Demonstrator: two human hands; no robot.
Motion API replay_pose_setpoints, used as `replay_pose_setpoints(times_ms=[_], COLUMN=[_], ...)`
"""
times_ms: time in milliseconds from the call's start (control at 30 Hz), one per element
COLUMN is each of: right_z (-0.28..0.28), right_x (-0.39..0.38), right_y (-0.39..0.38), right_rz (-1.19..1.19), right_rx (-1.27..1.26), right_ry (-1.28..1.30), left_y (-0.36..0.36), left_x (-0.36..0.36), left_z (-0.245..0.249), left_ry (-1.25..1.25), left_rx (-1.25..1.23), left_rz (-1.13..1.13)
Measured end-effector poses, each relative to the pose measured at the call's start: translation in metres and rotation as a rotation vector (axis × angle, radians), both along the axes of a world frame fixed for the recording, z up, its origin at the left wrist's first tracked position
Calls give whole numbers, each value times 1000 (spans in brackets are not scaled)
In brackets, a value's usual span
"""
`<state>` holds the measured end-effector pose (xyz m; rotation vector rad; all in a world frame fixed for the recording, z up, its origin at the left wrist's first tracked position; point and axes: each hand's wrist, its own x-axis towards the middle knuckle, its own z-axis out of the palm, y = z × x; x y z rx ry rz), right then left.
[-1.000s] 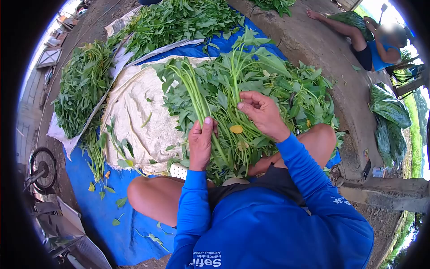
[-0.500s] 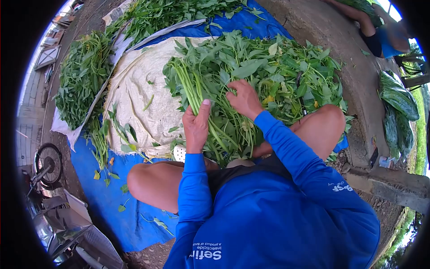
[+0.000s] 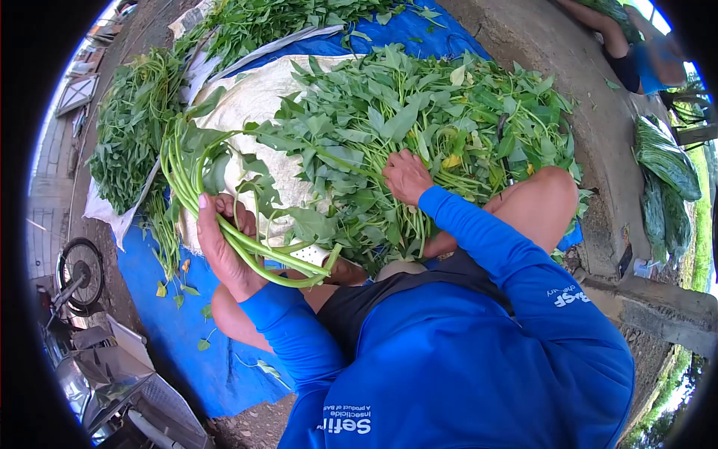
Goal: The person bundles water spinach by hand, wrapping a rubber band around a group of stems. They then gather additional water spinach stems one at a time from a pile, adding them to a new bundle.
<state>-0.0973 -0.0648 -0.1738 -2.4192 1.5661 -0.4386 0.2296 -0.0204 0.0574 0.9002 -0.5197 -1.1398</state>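
My left hand (image 3: pixel 228 247) is wrapped round a bunch of long green water spinach stems (image 3: pixel 179 176), held out to the left. The cut ends of the bunch reach back over my knee, and its leaves hang above the pale sack cloth (image 3: pixel 258 90). On the large loose pile of water spinach (image 3: pixel 449 105) before me rests my right hand (image 3: pixel 407 178). Its fingers are curled in among stems, and a stem runs up to the fingertips. The fingertips themselves are partly hidden.
Bundled greens (image 3: pixel 134 135) lie at the left, with more leafy greens (image 3: pixel 277 30) at the far side. A blue tarp (image 3: pixel 187 359) spreads under my folded legs. A motorbike (image 3: pixel 105 367) stands at lower left. Another person (image 3: pixel 636 60) is at upper right, near bagged greens (image 3: pixel 662 187).
My left hand has swung left and toward me with the bunch, away from the pile. My right hand has shifted slightly down over the pile, its fingers now curled among stems.
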Motion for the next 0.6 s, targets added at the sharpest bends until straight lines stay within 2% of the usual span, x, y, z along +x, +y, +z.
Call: replay_pose_setpoints(times_ms=[100, 200, 333, 400, 500, 533, 600], right_z=[9, 44, 107, 139, 158, 160, 165], right_x=[4, 3, -11, -24, -48, -45, -51], right_y=[-8, -28, -40, -44, -44, -37, -23], right_rz=[-67, -101, -51, -103, -173, -218, -227], right_rx=[156, 585, 784, 870, 908, 887, 800], right_ry=[35, -263, -834, -1028, -1110, -1260, -1196], left_y=[8, 11, 1, -5, -9, -10, -12], left_x=[17, 22, 3, -6, -22, -27, -32], left_z=[4, 8, -12, -24, -32, -35, -49], left_ry=[86, 61, -93, -87, -97, -85, -71], left_rx=[-135, -152, -7, -9, 66, 89, 115], left_rz=[-34, -32, 91, 13, -79, -98, -162])
